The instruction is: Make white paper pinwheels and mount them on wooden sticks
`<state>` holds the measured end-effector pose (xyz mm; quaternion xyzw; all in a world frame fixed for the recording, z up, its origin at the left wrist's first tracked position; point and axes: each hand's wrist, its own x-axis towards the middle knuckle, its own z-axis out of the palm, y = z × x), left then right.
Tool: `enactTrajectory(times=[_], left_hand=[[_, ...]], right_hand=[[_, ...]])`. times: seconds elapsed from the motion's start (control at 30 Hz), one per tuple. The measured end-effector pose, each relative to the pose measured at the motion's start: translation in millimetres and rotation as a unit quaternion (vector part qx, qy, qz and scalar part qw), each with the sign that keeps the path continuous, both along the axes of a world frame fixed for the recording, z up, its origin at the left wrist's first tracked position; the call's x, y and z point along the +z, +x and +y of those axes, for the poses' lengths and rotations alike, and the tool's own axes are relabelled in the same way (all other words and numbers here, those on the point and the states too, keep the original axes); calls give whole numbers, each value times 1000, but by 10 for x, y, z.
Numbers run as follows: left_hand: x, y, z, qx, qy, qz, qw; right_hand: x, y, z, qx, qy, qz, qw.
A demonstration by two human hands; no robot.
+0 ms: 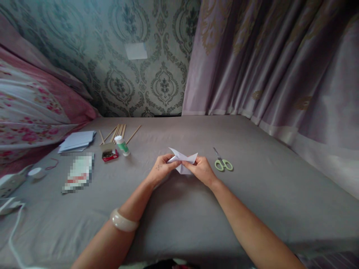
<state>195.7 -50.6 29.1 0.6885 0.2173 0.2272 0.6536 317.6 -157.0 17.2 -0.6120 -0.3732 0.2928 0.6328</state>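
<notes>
A folded piece of white paper [183, 158] with pointed flaps is held up above the grey cloth, between both hands. My left hand [164, 166] grips its left side, thumb pressed near the middle. On the other side my right hand [203, 170] pinches it, and the two thumbs nearly meet at the centre. Fingers behind the paper are partly hidden. To the right of my right hand lies a pair of scissors [223, 163] with light green handles, blades pointing away.
On the left are a glue stick [122, 145], a small red box [110, 155], several wooden sticks [120, 131], a stack of white paper [77, 141], a blurred packet [79, 172], a round white cap [36, 172] and a power strip [12, 184]. A curtain [238, 67] hangs behind.
</notes>
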Motion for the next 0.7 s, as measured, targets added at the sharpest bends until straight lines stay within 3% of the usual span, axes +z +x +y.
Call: enactTrajectory(times=[0.17, 0.3, 0.53, 0.7], left_hand=[[-48, 24, 10, -8, -111, 5, 994], [-31, 33, -6, 22, -175, 21, 984], [-53, 50, 77, 59, -226, -5, 972], [-173, 89, 260, 139, -230, 5, 963]], right_hand=[[9, -8, 8, 29, -27, 136, 990], [9, -17, 14, 30, -32, 221, 974], [72, -17, 25, -19, -22, 300, 953], [84, 16, 37, -31, -2, 356, 934]])
